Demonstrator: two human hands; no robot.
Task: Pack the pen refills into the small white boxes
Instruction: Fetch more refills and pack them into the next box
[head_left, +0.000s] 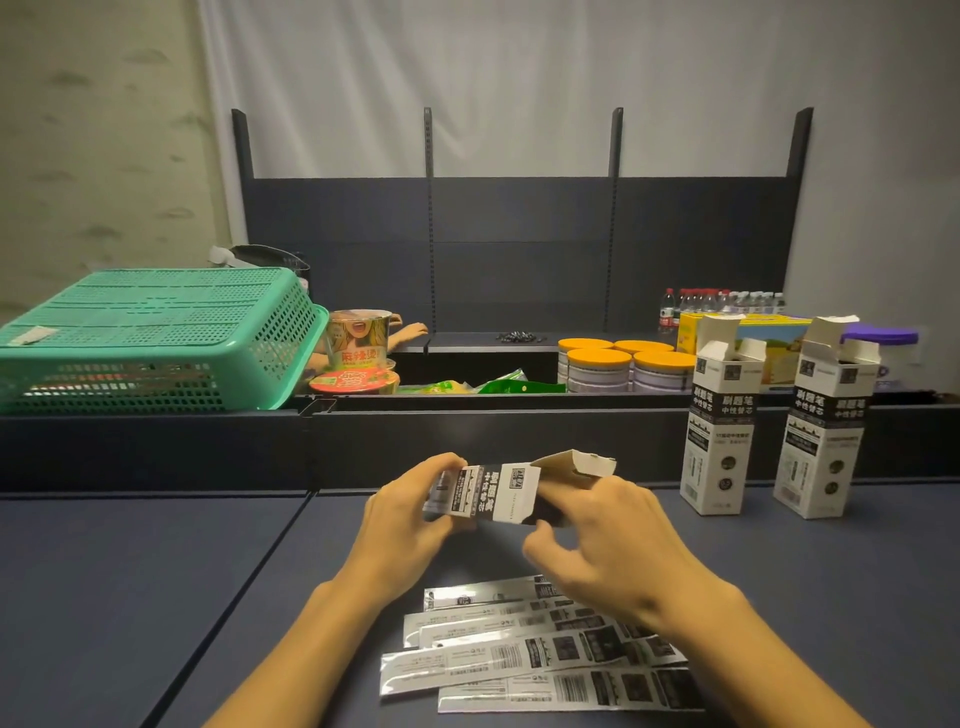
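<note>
Head camera: single wide-angle view, forward and down.
Mounted at head height, it looks along both forearms to the left hand (410, 512) and right hand (608, 540) close below, over the dark table (156, 571), toward the shelving (519, 249) behind.

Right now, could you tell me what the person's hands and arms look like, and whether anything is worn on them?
Both forearms are bare, with no sleeves in view. The left hand and right hand wear no gloves, and no rings, watch or wristband show on either.
</note>
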